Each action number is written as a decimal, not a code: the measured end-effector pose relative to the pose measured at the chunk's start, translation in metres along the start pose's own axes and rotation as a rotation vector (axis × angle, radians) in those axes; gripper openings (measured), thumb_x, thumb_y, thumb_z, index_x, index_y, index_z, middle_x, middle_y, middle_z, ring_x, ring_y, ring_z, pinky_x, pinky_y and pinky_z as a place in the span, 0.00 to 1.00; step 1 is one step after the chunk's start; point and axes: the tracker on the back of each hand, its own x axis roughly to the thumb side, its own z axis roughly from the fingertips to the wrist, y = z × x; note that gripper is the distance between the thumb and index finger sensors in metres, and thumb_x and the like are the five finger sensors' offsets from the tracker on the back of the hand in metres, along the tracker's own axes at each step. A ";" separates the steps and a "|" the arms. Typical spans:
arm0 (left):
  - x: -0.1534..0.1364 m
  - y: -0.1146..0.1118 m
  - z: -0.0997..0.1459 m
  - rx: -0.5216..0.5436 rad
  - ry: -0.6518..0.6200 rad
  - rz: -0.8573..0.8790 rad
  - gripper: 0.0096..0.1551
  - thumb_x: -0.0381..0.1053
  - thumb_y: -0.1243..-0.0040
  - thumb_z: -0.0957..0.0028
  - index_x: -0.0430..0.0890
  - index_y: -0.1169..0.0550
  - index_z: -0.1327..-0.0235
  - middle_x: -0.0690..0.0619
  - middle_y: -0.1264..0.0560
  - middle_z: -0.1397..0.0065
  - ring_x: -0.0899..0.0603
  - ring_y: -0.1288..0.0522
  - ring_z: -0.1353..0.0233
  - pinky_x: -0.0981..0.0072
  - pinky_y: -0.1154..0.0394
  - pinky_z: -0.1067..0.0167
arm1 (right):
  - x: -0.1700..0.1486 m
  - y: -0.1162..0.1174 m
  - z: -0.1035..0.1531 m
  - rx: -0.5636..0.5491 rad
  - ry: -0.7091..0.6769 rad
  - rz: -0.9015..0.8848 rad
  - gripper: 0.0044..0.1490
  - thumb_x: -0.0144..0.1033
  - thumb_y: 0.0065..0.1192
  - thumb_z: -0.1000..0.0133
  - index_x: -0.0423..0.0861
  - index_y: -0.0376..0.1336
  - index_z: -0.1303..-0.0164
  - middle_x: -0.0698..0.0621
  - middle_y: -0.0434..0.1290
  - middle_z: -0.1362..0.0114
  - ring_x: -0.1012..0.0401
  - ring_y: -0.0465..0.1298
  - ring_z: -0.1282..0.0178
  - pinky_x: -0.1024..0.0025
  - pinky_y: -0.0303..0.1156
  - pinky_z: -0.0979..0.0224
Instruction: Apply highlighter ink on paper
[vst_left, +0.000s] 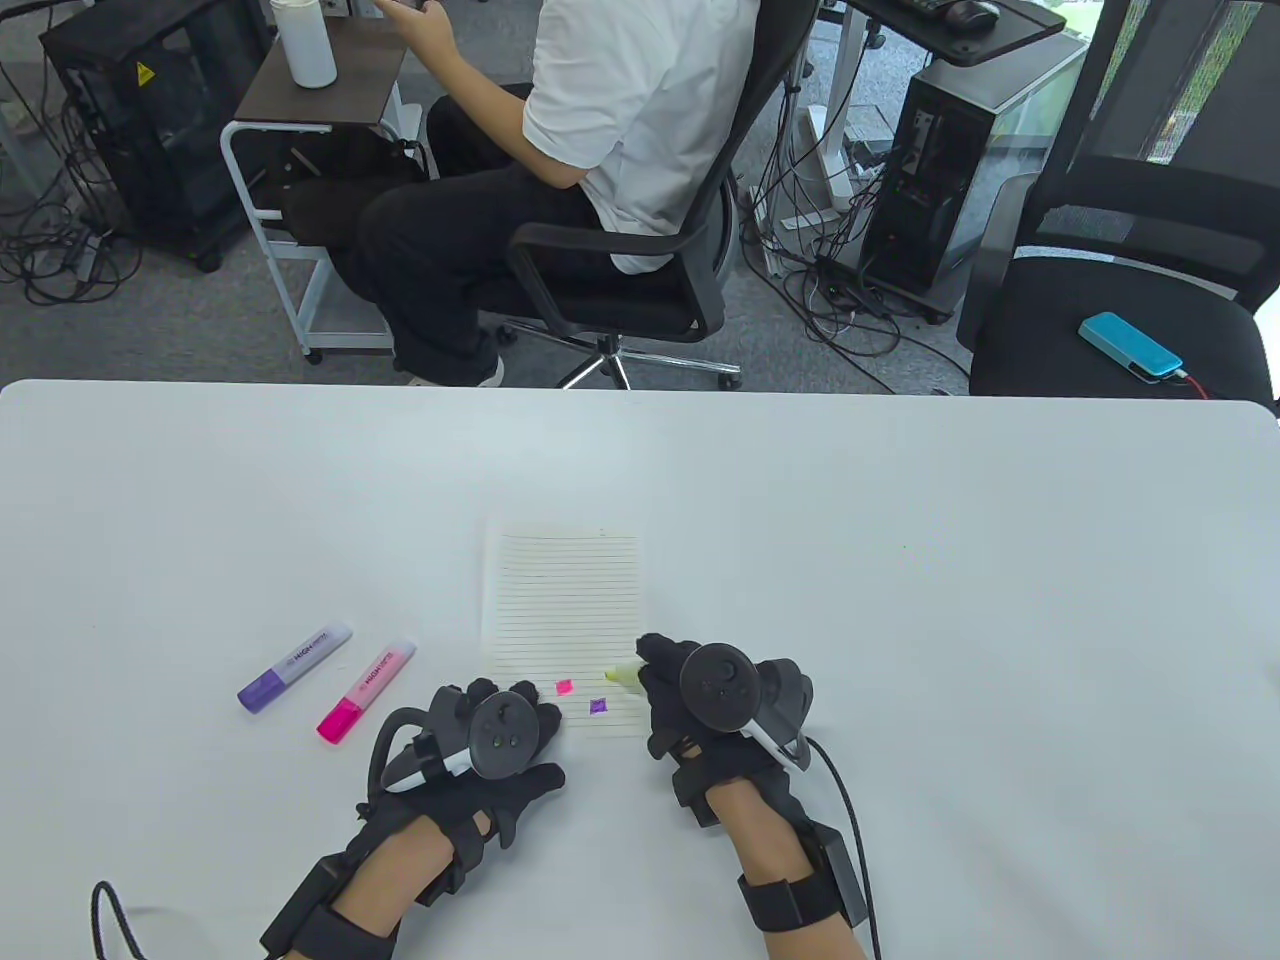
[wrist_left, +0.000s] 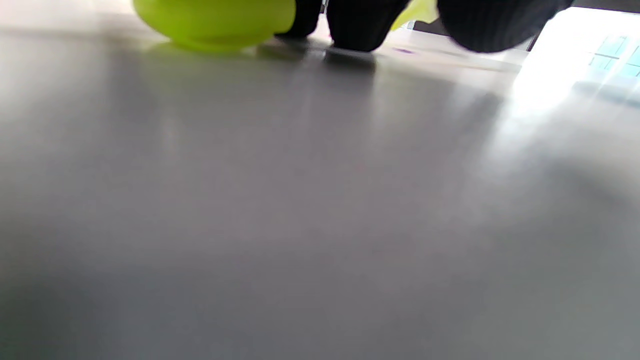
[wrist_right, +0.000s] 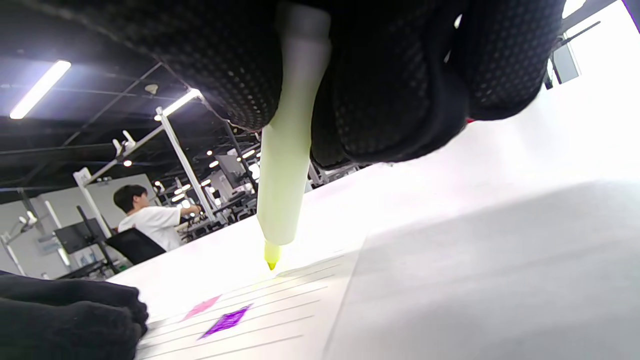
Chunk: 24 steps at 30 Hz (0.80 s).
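One yellow highlighter pen (wrist_right: 285, 190), uncapped, grasped by right hand (vst_left: 715, 700), tip on lined white paper sheet (vst_left: 565, 610); left hand (vst_left: 495, 740) presses the sheet's corner, finger state unclear.

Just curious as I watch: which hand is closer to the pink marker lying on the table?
Left. The left hand sits just right of the pink marker; the right hand is farther, beyond the paper.

Office: desk chairs (vst_left: 640, 260), computer towers (vst_left: 930, 190), cable tangles (vst_left: 830, 290).
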 end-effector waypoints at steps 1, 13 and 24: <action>0.000 0.000 0.000 0.000 0.000 0.000 0.41 0.71 0.48 0.49 0.56 0.35 0.22 0.52 0.44 0.14 0.29 0.44 0.18 0.27 0.50 0.27 | 0.001 0.001 0.000 0.001 -0.002 0.001 0.24 0.36 0.73 0.47 0.48 0.75 0.41 0.40 0.83 0.46 0.46 0.83 0.59 0.41 0.74 0.40; 0.000 0.000 0.001 -0.009 0.000 0.004 0.41 0.70 0.48 0.49 0.56 0.35 0.22 0.52 0.44 0.14 0.29 0.45 0.18 0.28 0.50 0.27 | 0.002 0.004 -0.001 0.010 0.007 0.016 0.24 0.35 0.73 0.47 0.48 0.75 0.40 0.40 0.83 0.45 0.45 0.83 0.58 0.40 0.74 0.40; 0.000 0.000 0.001 -0.009 0.000 0.004 0.41 0.70 0.48 0.49 0.56 0.36 0.22 0.53 0.44 0.14 0.29 0.45 0.18 0.28 0.50 0.27 | 0.001 0.001 0.000 -0.010 0.026 0.057 0.23 0.36 0.72 0.47 0.48 0.75 0.41 0.40 0.83 0.46 0.46 0.83 0.59 0.41 0.75 0.40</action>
